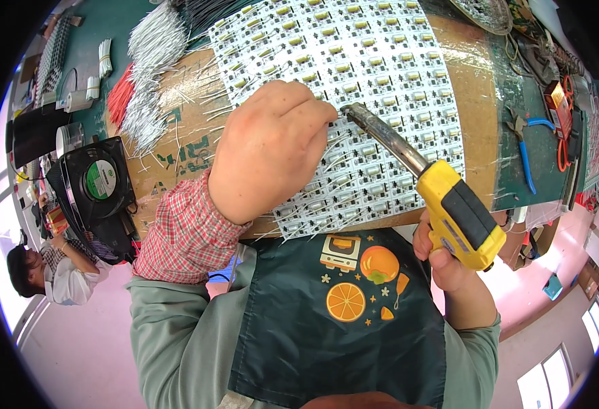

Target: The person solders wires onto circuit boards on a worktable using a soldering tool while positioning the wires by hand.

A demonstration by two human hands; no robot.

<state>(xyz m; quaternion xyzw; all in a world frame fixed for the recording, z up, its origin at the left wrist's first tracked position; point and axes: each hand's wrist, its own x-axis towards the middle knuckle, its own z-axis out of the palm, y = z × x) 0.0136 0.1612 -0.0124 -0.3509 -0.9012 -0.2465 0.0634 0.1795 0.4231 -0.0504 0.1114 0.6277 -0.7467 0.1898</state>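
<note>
A large white circuit board panel [415,75], covered with rows of small components, lies on the bench before me. Several thin white wires [313,198] stick out from its lower left part. My left hand [265,146] is over the middle of the panel, thumb and fingers pinched together; whatever is between them is hidden. In my right hand [443,259] is a yellow and black soldering gun [456,211], gripped by its handle. Its dark metal tip [355,112] points left and reaches the board just beside my left fingertips.
Bundles of white wires [151,54] and red wires [120,95] lie at the back left. A black fan [95,178] stands left of my forearm. Blue-handled cutters [524,150] and red-handled scissors [564,146] lie at the right. Another person [54,269] sits at far left.
</note>
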